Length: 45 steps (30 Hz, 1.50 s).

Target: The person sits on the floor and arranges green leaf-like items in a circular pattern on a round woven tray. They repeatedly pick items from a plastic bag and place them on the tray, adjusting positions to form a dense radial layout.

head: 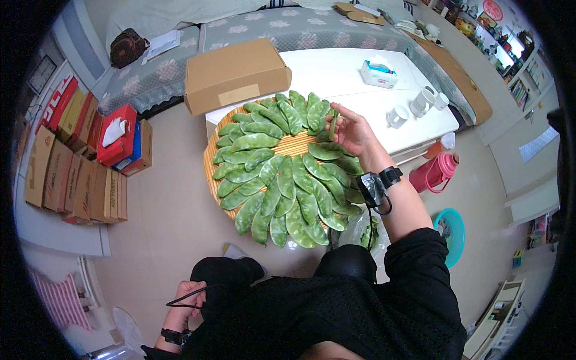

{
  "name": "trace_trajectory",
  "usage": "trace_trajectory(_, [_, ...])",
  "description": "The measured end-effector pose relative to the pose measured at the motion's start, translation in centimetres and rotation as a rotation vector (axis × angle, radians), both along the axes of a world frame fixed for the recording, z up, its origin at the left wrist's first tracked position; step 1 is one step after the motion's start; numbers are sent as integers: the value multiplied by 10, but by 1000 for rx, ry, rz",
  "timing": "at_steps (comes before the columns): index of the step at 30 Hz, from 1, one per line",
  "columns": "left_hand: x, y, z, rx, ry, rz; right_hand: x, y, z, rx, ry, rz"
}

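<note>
My right hand pinches a green bean pod above the right rim of a round woven tray. Flat, wide green bean pods fan out in rings over that tray, leaving part of its middle bare. My left hand rests by my left thigh, its fingers curled on a looped black cable. Beneath my right forearm is a clear plastic bag with more green pods inside, partly hidden by the arm. Each wrist wears a black strap.
A white table bears a cardboard box, a tissue pack and white mugs. To the right stand a pink thermos and a turquoise basin. Several cartons line the left; a sofa is behind.
</note>
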<state>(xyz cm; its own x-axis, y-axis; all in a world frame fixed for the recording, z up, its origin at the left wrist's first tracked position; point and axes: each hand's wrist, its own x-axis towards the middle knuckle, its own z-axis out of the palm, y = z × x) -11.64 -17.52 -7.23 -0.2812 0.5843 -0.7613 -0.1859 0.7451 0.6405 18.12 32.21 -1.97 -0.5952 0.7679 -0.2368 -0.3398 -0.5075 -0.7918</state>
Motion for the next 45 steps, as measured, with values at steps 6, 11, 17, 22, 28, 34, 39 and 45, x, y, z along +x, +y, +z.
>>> trace_trajectory(6, [-1,0,0,-2,-17,-5,-17,3,-5,137,-241,30])
trace_trajectory(11, [-2,2,2,7,-38,-4,-33,12,-16,222,-383,-29])
trace_trajectory(17, [1,5,8,-20,8,-26,-52,36,-28,331,-616,-93])
trace_trajectory(22, [0,6,9,-32,-10,-12,-61,45,-35,323,-724,-124])
trace_trajectory(28, [-2,5,5,-14,-47,12,-70,55,-50,347,-752,-140])
trace_trajectory(34, [-3,5,7,17,-66,24,-71,62,-60,410,-796,-154])
trace_trajectory(39, [-3,7,11,-22,-16,7,-74,66,-64,491,-880,-240])
trace_trajectory(45, [-3,7,12,5,-72,26,-74,65,-61,531,-977,-222])
